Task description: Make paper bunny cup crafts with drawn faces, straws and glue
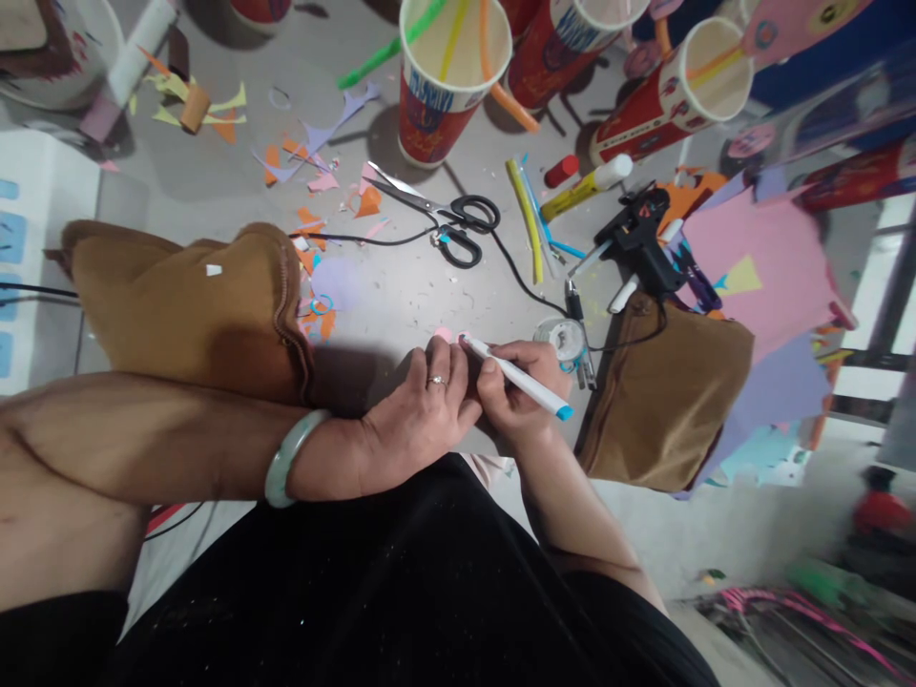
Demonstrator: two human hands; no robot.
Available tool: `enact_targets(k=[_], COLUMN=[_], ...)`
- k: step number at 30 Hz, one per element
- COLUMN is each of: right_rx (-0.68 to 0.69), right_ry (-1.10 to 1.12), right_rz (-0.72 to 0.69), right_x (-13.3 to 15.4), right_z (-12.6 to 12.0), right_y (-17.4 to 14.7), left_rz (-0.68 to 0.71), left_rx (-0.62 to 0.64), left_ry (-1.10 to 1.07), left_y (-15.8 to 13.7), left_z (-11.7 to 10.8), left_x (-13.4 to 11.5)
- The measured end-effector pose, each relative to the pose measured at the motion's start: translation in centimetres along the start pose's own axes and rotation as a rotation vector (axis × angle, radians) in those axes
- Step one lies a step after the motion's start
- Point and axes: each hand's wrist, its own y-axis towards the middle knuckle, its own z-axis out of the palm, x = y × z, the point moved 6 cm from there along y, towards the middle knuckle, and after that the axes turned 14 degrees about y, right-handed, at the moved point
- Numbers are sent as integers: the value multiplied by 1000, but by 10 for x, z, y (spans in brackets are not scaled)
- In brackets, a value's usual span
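Note:
My right hand (519, 386) is closed round a white marker (526, 380) with a blue end, its tip pointing down at the table. Under that tip lies a tiny pink paper piece (462, 338), partly hidden by fingers. My left hand (429, 391), with a ring and a pale green bangle (290, 458), presses its bent fingers down at the piece's edge and holds it. Beside it, at those fingertips, shows another small pink paper piece (445, 334). A white roll of tape (562, 339) is just beyond my right hand.
Black-handled scissors (458, 218) lie ahead among paper scraps. A black glue gun (640, 239) and a yellow marker (587, 188) are at the right. Brown pouches flank my hands, one left (178, 305), one right (665, 391). Paper cups (436, 119) stand at the back.

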Motion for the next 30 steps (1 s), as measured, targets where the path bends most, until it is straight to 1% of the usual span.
enact_targets(k=[4, 9, 14, 17, 25, 30], right_rx=[-6, 8, 10, 23, 23, 33], right_ry=[49, 47, 73, 57, 51, 40], right_rz=[-9, 11, 4, 4, -14, -11], right_x=[1, -1, 0, 1, 2, 1], right_z=[-1, 0, 0, 0, 0, 1], right_y=[0, 0, 0, 0, 0, -1], left_rz=[-23, -35, -17, -21, -36, -28], left_rx=[-21, -16, -17, -1, -15, -26], left_ry=[11, 32, 64, 58, 35, 57], left_y=[0, 0, 0, 0, 0, 0], left_z=[-1, 0, 0, 1, 1, 0], left_x=[0, -1, -1, -1, -1, -1])
